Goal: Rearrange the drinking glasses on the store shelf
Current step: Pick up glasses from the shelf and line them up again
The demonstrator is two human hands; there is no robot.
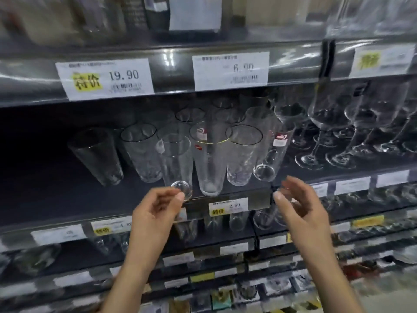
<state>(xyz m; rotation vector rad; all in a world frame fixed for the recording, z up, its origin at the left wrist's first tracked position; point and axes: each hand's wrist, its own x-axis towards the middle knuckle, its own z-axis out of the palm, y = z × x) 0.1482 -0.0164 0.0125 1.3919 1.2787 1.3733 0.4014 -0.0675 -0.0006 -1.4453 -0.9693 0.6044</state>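
The tall drinking glasses [212, 159] are gathered in a loose cluster on the middle shelf [45, 184]. They are set upright, mouths up, though the wide lens makes them seem to splay outward. A plain glass [174, 159] has been placed furthest forward, its base at the shelf lip, probably so it can be reached first. A red-stickered glass [274, 154] stands at the cluster's right end, beside the stemmed wine glasses [327, 132], which are kept as a separate group.

The left hand [155, 211] is raised just below the plain glass with fingers loosely curled and nothing clasped; whether a fingertip touches the base cannot be told. The right hand [302, 208] is held below the red-stickered glass, fingers relaxed and empty. A price label [228, 206] is fixed to the shelf edge between the hands.
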